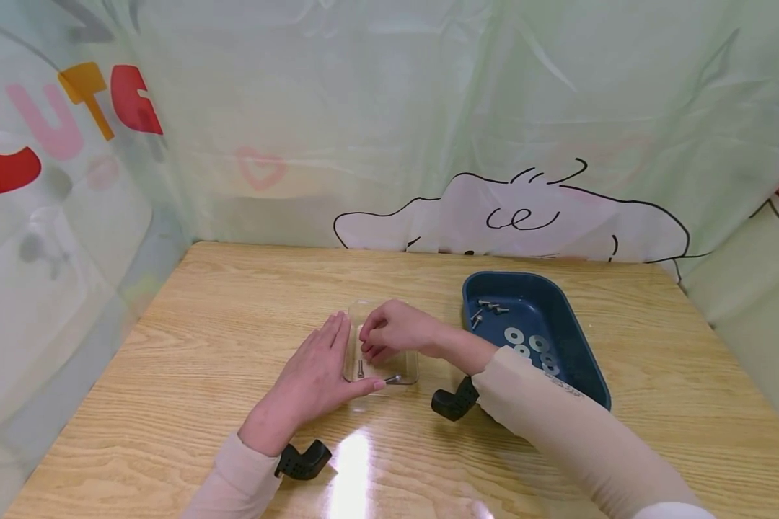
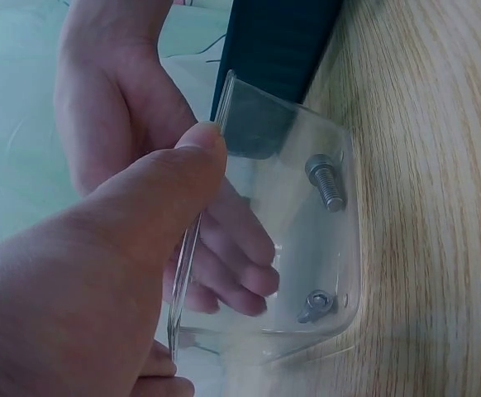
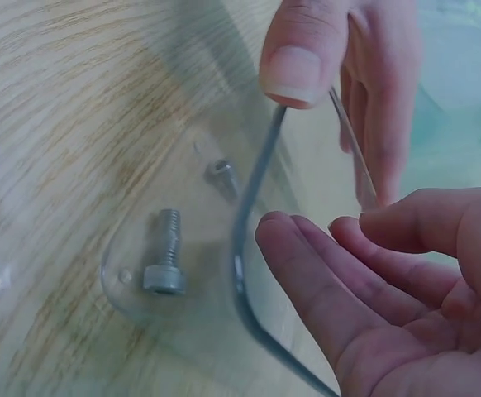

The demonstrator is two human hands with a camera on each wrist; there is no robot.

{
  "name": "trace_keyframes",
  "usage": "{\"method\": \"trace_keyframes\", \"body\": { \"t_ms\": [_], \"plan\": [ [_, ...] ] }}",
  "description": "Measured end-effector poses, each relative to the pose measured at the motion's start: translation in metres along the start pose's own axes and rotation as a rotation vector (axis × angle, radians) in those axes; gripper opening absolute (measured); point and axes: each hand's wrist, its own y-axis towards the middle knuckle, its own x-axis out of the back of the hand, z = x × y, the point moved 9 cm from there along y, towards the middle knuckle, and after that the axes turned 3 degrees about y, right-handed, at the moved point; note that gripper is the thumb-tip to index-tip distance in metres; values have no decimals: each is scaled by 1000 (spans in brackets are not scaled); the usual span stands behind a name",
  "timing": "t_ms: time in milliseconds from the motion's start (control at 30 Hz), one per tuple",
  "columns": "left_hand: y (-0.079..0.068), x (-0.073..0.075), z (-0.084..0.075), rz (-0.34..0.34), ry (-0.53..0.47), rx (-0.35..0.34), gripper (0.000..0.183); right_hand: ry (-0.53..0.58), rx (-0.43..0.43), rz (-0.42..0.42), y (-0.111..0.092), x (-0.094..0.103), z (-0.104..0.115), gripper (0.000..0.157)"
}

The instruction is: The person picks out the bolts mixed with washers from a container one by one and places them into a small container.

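Note:
A clear plastic box (image 1: 402,364) stands on the table, with two socket-head screws visible inside; one screw (image 2: 325,182) lies near a wall and another screw (image 2: 316,306) near a corner. My left hand (image 1: 314,371) rests against the box, its straight fingers along the left side and the thumb on the near rim. Reaching over the box is my right hand (image 1: 396,331), its fingers (image 3: 307,281) down inside, loosely bent and apart from the thumb. No screw shows between those fingers, and both visible screws lie clear of them.
To the right stands a dark blue tray (image 1: 581,339). Several screws (image 1: 487,306) lie in its far left corner, and several flat washers (image 1: 514,335) lie nearer its middle. The right forearm crosses over the tray's near part. A patterned curtain (image 1: 389,130) hangs behind the wooden table (image 1: 234,310).

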Motion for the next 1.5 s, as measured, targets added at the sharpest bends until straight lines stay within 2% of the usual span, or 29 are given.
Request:
{"method": "trace_keyframes", "body": {
  "t_ms": [400,867,1200,1500],
  "plan": [
    [1,-1,1,1,-10,11,113,53,6,-20,-12,25,0,26],
    [1,-2,2,3,-15,27,114,46,36,-69,-33,62,3,27],
    [0,-2,1,1,-16,24,114,31,48,-140,-49,90,-2,27],
    [0,-3,1,7,-14,29,114,27,44,-179,-58,109,-15,28]
  ]
}}
